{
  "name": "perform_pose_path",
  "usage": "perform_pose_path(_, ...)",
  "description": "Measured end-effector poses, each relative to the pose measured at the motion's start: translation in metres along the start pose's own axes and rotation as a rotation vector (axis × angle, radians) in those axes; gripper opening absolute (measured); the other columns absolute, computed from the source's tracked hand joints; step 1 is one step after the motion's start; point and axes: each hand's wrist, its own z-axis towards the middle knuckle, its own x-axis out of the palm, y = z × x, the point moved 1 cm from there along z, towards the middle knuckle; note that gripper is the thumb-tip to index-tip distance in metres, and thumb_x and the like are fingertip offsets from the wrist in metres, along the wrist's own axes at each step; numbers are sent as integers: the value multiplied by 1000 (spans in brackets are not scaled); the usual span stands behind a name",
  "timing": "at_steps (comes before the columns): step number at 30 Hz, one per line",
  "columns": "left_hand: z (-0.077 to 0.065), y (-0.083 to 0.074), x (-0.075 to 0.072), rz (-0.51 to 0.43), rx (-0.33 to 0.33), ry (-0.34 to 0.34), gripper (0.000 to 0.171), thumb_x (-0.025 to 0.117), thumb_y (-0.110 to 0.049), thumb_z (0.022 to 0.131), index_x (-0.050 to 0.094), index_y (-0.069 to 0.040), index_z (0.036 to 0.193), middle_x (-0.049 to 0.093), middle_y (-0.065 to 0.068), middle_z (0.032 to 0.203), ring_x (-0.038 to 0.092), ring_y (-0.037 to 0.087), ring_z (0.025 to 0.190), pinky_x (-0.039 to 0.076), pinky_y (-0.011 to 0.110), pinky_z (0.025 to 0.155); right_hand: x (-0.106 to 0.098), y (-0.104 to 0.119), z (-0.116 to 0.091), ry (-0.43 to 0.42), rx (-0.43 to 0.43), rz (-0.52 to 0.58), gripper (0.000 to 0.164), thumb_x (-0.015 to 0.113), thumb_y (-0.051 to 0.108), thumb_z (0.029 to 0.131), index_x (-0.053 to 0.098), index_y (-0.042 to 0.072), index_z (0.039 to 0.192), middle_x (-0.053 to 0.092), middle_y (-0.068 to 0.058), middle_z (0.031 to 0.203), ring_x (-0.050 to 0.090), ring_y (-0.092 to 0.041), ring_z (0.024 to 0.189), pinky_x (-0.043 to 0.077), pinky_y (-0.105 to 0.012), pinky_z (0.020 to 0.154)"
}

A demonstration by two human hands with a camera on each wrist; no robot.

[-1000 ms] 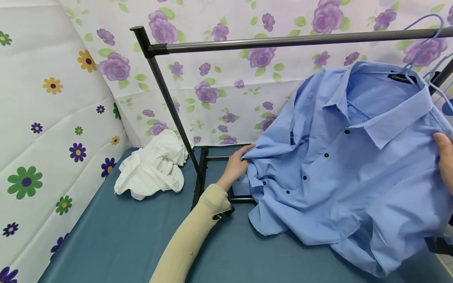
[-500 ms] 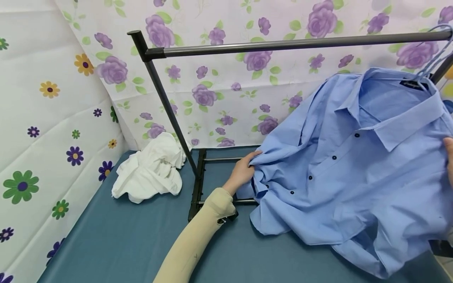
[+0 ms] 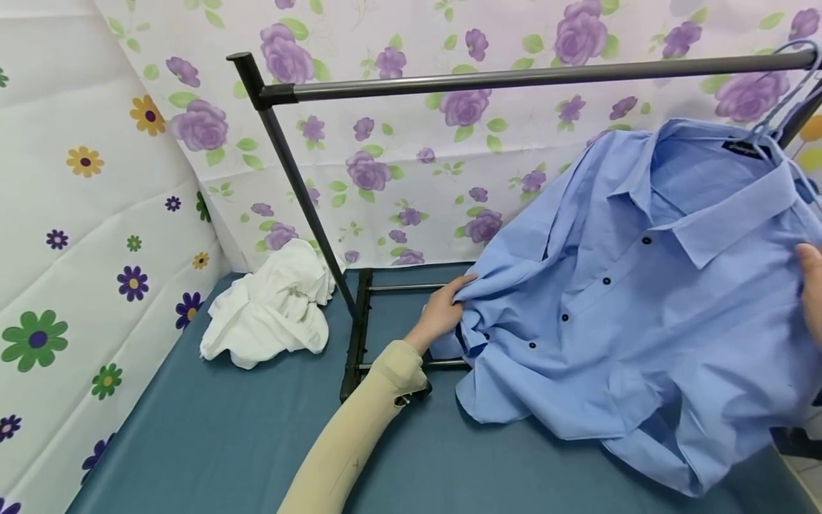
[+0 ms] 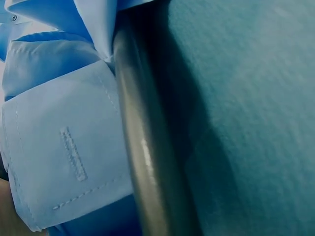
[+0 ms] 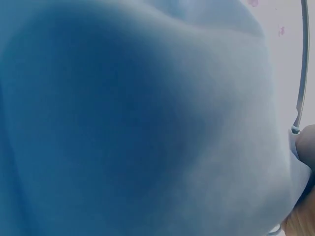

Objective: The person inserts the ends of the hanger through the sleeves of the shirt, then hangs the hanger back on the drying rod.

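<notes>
A light blue button-up shirt (image 3: 616, 328) spreads across the right half of the head view, its dark buttons facing me. Pale blue hangers (image 3: 780, 107) show at its collar, near the right end of the rack. My left hand (image 3: 439, 314) pinches the shirt's sleeve at the left. A sleeve cuff (image 4: 64, 147) with a stitched buttonhole lies beside a metal bar (image 4: 147, 162) in the left wrist view. At the right edge, my right hand (image 3: 812, 289) grips the shirt near the shoulder; most of that hand is cut off. Fabric fills the right wrist view, with the thumb (image 5: 306, 147) on it.
A dark metal clothes rack (image 3: 501, 82) stands on the teal-covered surface (image 3: 212, 442). Left of its upright lies a crumpled white cloth (image 3: 270, 307). Flowered sheets (image 3: 385, 207) hang behind and along the left side.
My left hand has shifted slightly to the right with the sleeve. The shirt's collar has also moved rightward, and the view has turned a little. Both hands keep hold of the shirt.
</notes>
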Motion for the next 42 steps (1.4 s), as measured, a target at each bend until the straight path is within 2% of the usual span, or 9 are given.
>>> perform_pose_path(4, -1, 7, 0, -3, 6, 6, 62, 46, 4, 97, 50, -28, 150, 49, 12, 151, 55, 26, 124, 41, 38, 86, -1, 6, -2, 38, 9, -104, 57, 31, 32, 112, 35, -17, 141, 40, -41, 137, 42, -52, 128, 38, -51, 107)
perform_pose_path(6, -2, 11, 0, -7, 3, 4, 62, 47, 5, 97, 51, -27, 149, 49, 11, 151, 55, 26, 122, 41, 37, 87, -1, 6, -3, 2, -94, -125, 50, 38, 30, 111, 47, -19, 120, 52, -35, 108, 56, -30, 100, 45, -33, 84)
perform_pose_path(8, -3, 16, -1, -24, -10, 0, 61, 47, 5, 97, 52, -26, 149, 49, 12, 151, 55, 26, 121, 41, 37, 89, -1, 3, -6, -46, -215, -132, 46, 45, 28, 109, 50, -18, 104, 50, -31, 90, 45, -2, 77, 31, -21, 64)
perform_pose_path(12, -4, 25, -1, -60, -56, -30, 60, 47, 5, 95, 52, -23, 149, 49, 13, 151, 53, 27, 128, 43, 41, 98, 1, -3, -10, -81, -349, -127, 42, 55, 23, 106, 54, -15, 89, 51, -34, 81, 16, 20, 64, 17, -12, 52)
perform_pose_path(18, 2, 31, -1, -90, -99, -131, 65, 43, 7, 89, 49, -16, 149, 51, 16, 147, 48, 32, 135, 39, 46, 109, 3, -12, -11, -40, -301, -152, 40, 54, 21, 107, 52, -12, 85, 50, -31, 77, 17, 20, 59, 18, -10, 48)
perform_pose_path(24, 12, 25, -17, -97, -106, -243, 62, 42, 10, 89, 57, -16, 143, 55, 17, 143, 49, 33, 133, 39, 47, 109, 4, -10, -13, -1, -323, -41, 42, 57, 18, 105, 45, -6, 72, 34, 8, 57, 23, 10, 52, 18, -15, 47)
perform_pose_path(34, 41, -5, -60, -131, 12, -415, 63, 39, 14, 86, 72, -19, 128, 58, 16, 124, 56, 31, 108, 43, 40, 95, 8, -9, -15, 98, -175, -32, 37, 54, 23, 106, 51, -5, 82, 33, 20, 59, 30, 9, 51, 25, -14, 45)
perform_pose_path(38, 48, -8, -67, -124, 30, -403, 55, 40, 12, 90, 72, -18, 124, 48, 14, 113, 51, 28, 97, 41, 37, 88, 8, -5, -17, 158, -175, -9, 35, 51, 22, 108, 55, -10, 93, 34, 27, 63, 33, 12, 52, 29, -11, 46)
perform_pose_path(42, 53, 3, -64, 31, 35, -242, 48, 41, 12, 90, 64, -9, 125, 42, 18, 119, 46, 31, 104, 41, 39, 92, 8, 0, -21, 195, -228, -16, 35, 52, 22, 107, 56, -11, 99, 37, 24, 64, 34, 11, 51, 30, -12, 43)
